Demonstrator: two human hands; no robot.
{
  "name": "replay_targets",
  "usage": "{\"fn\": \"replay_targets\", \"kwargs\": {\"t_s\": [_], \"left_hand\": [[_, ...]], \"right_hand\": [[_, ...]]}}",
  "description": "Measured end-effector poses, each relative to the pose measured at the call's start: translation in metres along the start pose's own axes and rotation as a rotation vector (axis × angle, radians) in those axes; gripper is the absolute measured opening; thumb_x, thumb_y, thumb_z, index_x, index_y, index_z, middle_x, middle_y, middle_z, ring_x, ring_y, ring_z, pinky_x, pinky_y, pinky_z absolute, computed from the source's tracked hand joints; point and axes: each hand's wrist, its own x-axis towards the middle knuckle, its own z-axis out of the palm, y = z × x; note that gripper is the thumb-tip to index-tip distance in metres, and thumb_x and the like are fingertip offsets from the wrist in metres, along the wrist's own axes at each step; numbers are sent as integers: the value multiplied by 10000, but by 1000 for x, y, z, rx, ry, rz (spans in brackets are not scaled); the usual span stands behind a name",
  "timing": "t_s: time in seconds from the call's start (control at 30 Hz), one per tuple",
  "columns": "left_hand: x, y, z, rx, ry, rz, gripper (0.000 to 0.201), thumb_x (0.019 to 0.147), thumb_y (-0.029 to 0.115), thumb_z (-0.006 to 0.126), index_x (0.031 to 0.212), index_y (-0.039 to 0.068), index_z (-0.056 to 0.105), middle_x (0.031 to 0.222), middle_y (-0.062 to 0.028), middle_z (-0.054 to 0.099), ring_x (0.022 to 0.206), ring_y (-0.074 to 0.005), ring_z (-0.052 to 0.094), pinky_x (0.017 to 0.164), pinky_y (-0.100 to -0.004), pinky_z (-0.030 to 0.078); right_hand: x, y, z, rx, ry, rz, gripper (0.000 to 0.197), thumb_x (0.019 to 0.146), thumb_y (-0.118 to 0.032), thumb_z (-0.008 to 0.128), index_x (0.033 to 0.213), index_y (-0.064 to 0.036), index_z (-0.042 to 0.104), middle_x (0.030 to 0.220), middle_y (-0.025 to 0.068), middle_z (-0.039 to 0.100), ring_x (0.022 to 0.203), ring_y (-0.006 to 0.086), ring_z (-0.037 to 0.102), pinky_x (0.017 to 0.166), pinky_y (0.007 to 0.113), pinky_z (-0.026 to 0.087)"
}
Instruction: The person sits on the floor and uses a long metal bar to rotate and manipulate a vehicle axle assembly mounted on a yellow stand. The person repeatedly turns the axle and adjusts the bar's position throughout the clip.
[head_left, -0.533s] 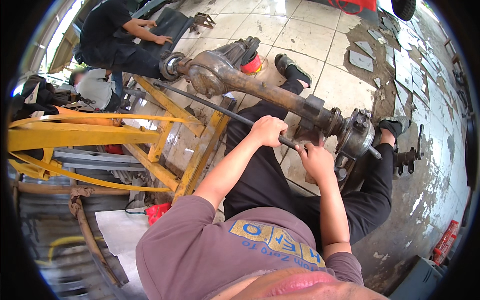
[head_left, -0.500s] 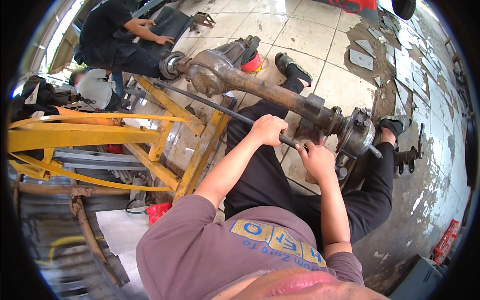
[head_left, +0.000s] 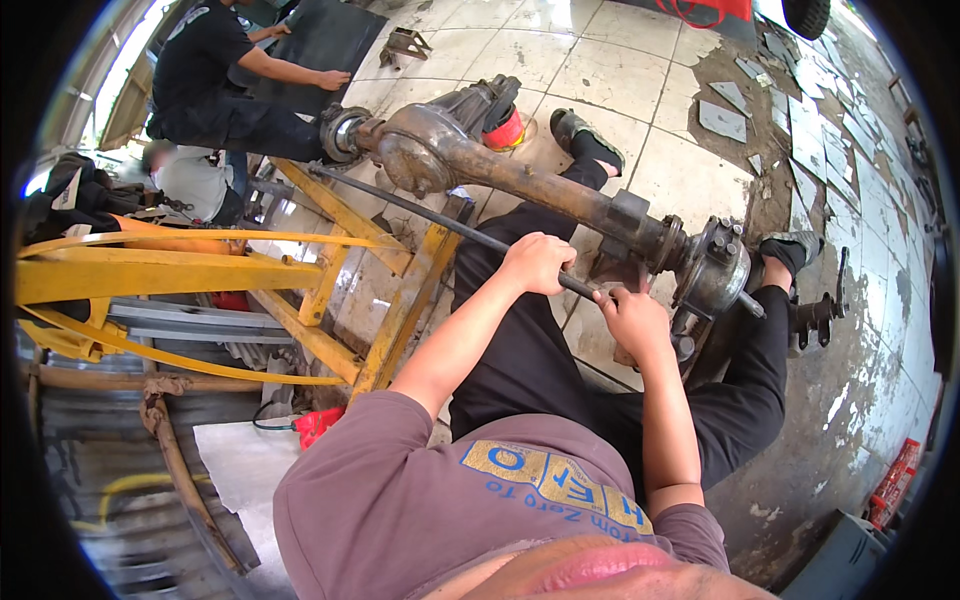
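Note:
A rusty brown axle housing (head_left: 560, 190) lies across the tiled floor over my legs, with a round differential case (head_left: 425, 150) at its far end and a wheel hub (head_left: 715, 270) at its near right end. A long dark steel bar (head_left: 420, 212) runs alongside it. My left hand (head_left: 538, 262) is closed around the bar. My right hand (head_left: 632, 322) grips the same bar just to the right, close under the hub.
A yellow steel frame (head_left: 200, 270) stands at my left. Another person in black (head_left: 215, 85) crouches at the far left beside a dark mat. A red container (head_left: 508, 130) sits behind the axle. Broken tile and bare concrete (head_left: 800, 150) cover the floor at right.
Both hands stay on the bar; the view has shifted slightly, with little visible movement of the axle or bar.

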Motion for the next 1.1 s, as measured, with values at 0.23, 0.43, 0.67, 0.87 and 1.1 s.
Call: {"fn": "replay_targets", "kwargs": {"t_s": [0.23, 0.43, 0.67, 0.87, 1.1], "left_hand": [[1, 1, -2, 6, -16, -8, 211, 730, 236, 844, 823, 123, 693, 873, -51, 757, 938, -318, 766, 852, -465, 574], [4, 2, 0, -2, -3, 17, 213, 724, 228, 847, 822, 125, 689, 871, -53, 755, 937, -319, 765, 855, -466, 571], [5, 4, -2, -2, 2, 24, 215, 715, 208, 851, 818, 120, 684, 867, -52, 752, 933, -322, 764, 848, -468, 570], [-1, 0, -2, 13, -44, -15, 231, 689, 204, 857, 849, 127, 710, 914, -47, 773, 965, -326, 772, 865, -475, 575], [0, -2, 1, 21, -7, 0, 258, 678, 196, 862, 849, 118, 685, 857, -41, 735, 932, -311, 760, 832, -468, 559]], "right_hand": [[-8, -6, -7, -33, 61, -23, 658, 1141, -636, 601, 924, -43, 787, 823, 228, 799, 857, 479, 810, 791, 600, 644], [-2, -6, 11, -38, 137, -31, 677, 1107, -643, 665, 889, -15, 793, 798, 223, 798, 793, 440, 818, 791, 563, 654], [-3, -3, 12, -23, 136, 2, 692, 1116, -649, 646, 890, -12, 793, 795, 227, 790, 803, 443, 815, 762, 576, 650], [-9, -15, -11, 2, 92, -32, 693, 1128, -643, 626, 915, -6, 797, 836, 242, 803, 849, 460, 821, 774, 575, 652], [-7, -10, -16, 90, 54, -15, 699, 1162, -649, 547, 999, -23, 811, 876, 248, 815, 880, 470, 824, 786, 594, 649]]}}
